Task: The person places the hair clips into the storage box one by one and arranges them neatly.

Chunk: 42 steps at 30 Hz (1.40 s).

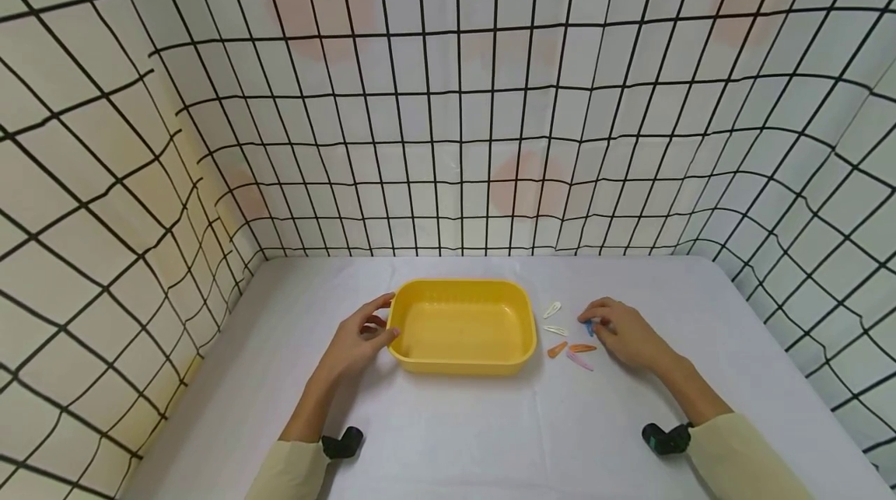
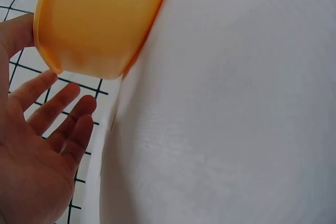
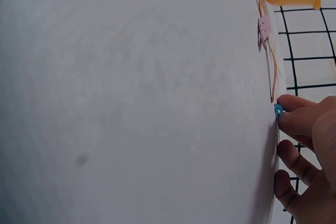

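Pinching 1 blue clip (image 1: 590, 329) in R hand (image 1: 625, 335), R of 1 yellow tray (image 1: 462, 330); touching tray's L end w/ spread L hand (image 1: 355, 340); showing, betw. tray & R hand, 2 white clips (image 1: 556, 330), 2 orange clips (image 1: 582, 347), 1 pink clip (image 1: 579, 361).

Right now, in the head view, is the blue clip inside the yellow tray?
No, the right hand pinches the blue clip outside the yellow tray, to its right.
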{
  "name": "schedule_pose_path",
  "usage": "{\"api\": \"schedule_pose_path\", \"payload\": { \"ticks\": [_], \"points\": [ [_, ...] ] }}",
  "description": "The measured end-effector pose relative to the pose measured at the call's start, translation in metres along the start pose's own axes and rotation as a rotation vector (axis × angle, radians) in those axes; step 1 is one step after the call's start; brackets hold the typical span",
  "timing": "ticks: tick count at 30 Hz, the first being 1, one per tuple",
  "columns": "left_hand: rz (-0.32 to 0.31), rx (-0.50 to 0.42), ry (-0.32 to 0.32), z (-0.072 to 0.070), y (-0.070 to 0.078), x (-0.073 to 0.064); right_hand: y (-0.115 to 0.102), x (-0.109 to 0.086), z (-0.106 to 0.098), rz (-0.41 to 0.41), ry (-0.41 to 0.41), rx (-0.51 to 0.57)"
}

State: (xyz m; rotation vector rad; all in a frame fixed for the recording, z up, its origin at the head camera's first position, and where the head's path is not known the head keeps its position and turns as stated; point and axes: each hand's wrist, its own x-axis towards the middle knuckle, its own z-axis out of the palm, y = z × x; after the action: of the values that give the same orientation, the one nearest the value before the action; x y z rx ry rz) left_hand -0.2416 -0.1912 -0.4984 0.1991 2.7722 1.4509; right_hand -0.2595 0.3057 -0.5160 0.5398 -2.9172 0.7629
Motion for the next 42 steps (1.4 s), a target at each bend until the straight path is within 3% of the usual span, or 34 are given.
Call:
{"api": "schedule_pose_path", "payload": {
  "ticks": [3, 9, 19, 33, 42],
  "points": [
    [0.001, -0.026, 0.013, 0.001, 0.001, 0.002, 0.002, -0.001, -0.003, 0.015, 0.005, -0.001],
    [-0.074, -0.119, 0.032, 0.002, 0.002, 0.006, 0.006, -0.001, -0.009, 0.054, 0.007, -0.011],
    [-0.137, -0.264, -0.021, -0.002, 0.006, 0.01, 0.009, -0.006, -0.017, 0.021, 0.024, -0.01],
    [-0.167, -0.316, -0.028, -0.003, 0.008, 0.008, 0.004, -0.005, -0.015, 0.034, 0.04, 0.048],
    [-0.167, -0.312, -0.043, -0.004, 0.008, 0.009, -0.015, 0.002, -0.017, 0.063, 0.045, 0.131]
  ]
}}
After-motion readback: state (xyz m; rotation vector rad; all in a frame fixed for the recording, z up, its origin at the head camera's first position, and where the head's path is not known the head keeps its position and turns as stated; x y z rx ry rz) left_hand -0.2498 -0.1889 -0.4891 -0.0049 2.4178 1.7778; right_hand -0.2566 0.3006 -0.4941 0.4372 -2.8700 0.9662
